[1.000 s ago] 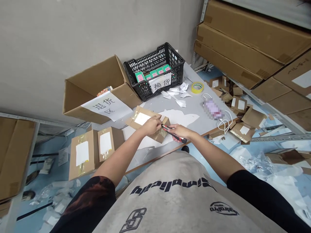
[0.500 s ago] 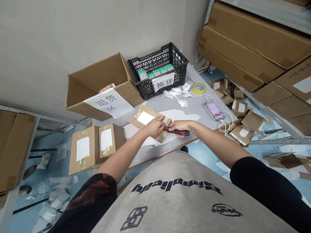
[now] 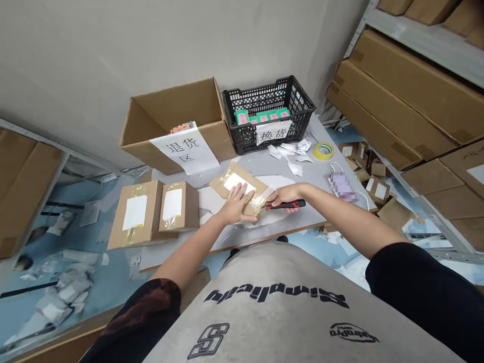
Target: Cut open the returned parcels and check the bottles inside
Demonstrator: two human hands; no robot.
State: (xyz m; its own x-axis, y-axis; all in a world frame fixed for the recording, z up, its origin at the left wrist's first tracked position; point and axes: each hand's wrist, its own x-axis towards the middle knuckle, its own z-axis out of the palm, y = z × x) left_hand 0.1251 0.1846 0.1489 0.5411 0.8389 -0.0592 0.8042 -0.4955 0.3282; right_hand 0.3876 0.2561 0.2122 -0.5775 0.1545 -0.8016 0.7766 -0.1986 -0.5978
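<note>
A small taped cardboard box [image 3: 220, 185] with a white label lies on the grey table in front of me. My left hand [image 3: 237, 205] rests on its top with the fingers spread, pressing over the label. My right hand [image 3: 285, 195] is closed around a red and black utility knife [image 3: 289, 204]. The knife's front end points left at the taped right end of the box; the blade itself I cannot make out.
Left of my hands stand two taped cartons, a larger carton [image 3: 128, 229] and a smaller carton [image 3: 191, 204]. Behind are an open carton [image 3: 151, 156] and a black crate [image 3: 236, 143] holding several green boxes. Torn paper [image 3: 295, 169], a tape roll [image 3: 324, 150] and a phone [image 3: 342, 186] lie right.
My left hand has opened from a closed grip near the box's end and now lies flat on top. The knife stays in my right hand at the box's end. The camera view has shifted.
</note>
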